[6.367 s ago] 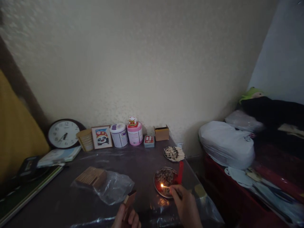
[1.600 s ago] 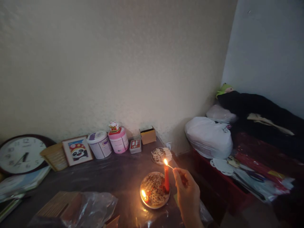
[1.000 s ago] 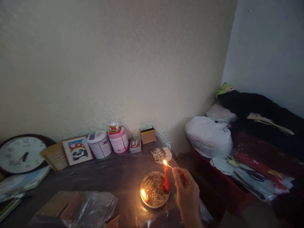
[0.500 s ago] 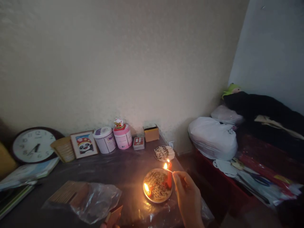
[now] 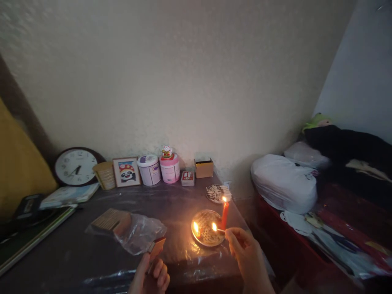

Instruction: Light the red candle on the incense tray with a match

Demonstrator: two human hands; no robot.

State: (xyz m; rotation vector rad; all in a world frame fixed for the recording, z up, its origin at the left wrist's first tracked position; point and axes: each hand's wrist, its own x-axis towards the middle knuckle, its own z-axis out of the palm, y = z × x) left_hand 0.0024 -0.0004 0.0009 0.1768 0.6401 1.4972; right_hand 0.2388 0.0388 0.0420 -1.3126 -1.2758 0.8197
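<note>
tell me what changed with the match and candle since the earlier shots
The red candle, unlit at first, now burns. The right hand has lowered the lit match from the wick to over the dish. The left hand is still holding the matchbox. The clock and tins stayed put.

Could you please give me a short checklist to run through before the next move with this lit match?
1. Match pinched in right hand, flame clear of fingers: ok.
2. Red candle alight and upright: ok.
3. Matchbox held in left hand, away from flames: ok.
4. Plastic bag apart from metal dish: ok.
5. Second flame burning inside the dish among spent matches: not ok.
</note>
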